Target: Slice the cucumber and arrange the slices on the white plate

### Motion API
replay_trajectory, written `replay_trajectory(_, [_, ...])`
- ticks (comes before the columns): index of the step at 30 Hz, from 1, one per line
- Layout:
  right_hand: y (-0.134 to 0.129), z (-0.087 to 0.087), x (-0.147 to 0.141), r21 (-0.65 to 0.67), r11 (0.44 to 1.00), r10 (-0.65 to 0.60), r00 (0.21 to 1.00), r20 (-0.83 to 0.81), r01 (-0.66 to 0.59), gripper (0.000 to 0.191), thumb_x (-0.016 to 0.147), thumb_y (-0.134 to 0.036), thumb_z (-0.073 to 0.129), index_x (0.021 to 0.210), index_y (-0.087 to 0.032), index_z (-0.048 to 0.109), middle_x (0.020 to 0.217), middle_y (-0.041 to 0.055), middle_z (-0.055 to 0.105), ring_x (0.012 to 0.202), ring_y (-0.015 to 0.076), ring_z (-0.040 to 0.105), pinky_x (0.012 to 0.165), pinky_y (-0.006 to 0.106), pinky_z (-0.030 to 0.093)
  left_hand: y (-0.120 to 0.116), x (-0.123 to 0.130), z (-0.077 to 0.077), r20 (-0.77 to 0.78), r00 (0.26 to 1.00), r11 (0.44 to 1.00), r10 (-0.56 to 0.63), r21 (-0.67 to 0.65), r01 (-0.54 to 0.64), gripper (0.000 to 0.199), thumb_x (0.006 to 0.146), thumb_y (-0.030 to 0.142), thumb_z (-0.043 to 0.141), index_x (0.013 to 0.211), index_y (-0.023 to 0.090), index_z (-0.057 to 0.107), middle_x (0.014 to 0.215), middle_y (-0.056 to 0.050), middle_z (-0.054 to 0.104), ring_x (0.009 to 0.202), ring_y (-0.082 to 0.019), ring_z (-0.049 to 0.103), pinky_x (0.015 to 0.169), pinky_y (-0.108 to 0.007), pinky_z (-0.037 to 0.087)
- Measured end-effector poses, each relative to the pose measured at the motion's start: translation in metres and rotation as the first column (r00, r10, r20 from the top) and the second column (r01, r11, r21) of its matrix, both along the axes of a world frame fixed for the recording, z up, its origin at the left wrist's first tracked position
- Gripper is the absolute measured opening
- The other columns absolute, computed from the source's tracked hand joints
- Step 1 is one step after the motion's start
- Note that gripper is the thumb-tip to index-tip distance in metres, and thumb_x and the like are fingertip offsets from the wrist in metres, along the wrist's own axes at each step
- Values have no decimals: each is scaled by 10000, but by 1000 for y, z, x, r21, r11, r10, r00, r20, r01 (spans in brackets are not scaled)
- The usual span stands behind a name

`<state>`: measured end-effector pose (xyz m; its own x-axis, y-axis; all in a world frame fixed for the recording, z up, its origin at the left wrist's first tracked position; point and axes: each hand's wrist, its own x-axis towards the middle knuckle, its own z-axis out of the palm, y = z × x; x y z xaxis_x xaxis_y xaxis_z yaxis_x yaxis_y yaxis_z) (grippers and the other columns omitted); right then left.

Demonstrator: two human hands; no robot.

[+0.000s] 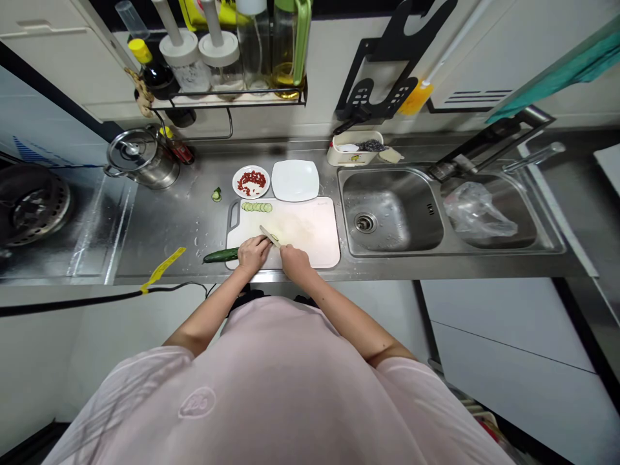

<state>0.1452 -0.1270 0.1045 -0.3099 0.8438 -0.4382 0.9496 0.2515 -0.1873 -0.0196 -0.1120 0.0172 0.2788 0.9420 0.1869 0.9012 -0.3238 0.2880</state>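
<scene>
A white cutting board [314, 232] lies on the steel counter below me. My left hand [254, 254] holds down a long green cucumber [221, 256], whose uncut part sticks out past the board's left edge. My right hand [294, 262] is closed round the handle of a knife [269, 235]; the blade points up and left, beside my left fingertips, with a small slice against it. Several cucumber slices [257, 207] form a row at the board's upper left. Behind the board are a plate of chopped red pieces [250, 181] and a bare white square plate [295, 180].
Cucumber end pieces [216, 194] lie left of the board. A steel pot [143, 157] stands further left, near a burner [33, 205]. At right is a double sink [392, 210] with a plastic bag [477, 210]. A bottle rack [227, 100] hangs above.
</scene>
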Motion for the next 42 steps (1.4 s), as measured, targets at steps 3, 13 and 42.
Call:
replay_trajectory(3, [-1,0,1,-12,1000,0,1000,5,0,259,935,-89,316,1060,-131,539,1027,147,604,934,202,641,763,289,490,0,0,1,-6,1000,1000,7,-10,-7,313,923,375,423,1082,272,673,1124,-65,663,965,-202,599,834,-332,419])
replay_trajectory(13, [4,-3,-3,13,1000,-5,1000,-11,5,275,933,-89,308,1056,-123,551,1029,153,610,937,207,640,772,292,490,0,0,1,10,1000,1000,-2,-19,2,304,920,366,430,1072,271,675,1130,-65,662,961,-204,598,826,-337,420])
replay_trajectory(42, [6,-13,-6,38,999,-14,1000,-15,15,274,926,-79,316,1040,-110,563,1004,155,622,929,221,647,757,303,506,-1,-1,-9,14,999,995,-30,91,29,282,911,336,455,1090,279,665,1120,-47,667,929,-210,598,788,-349,422])
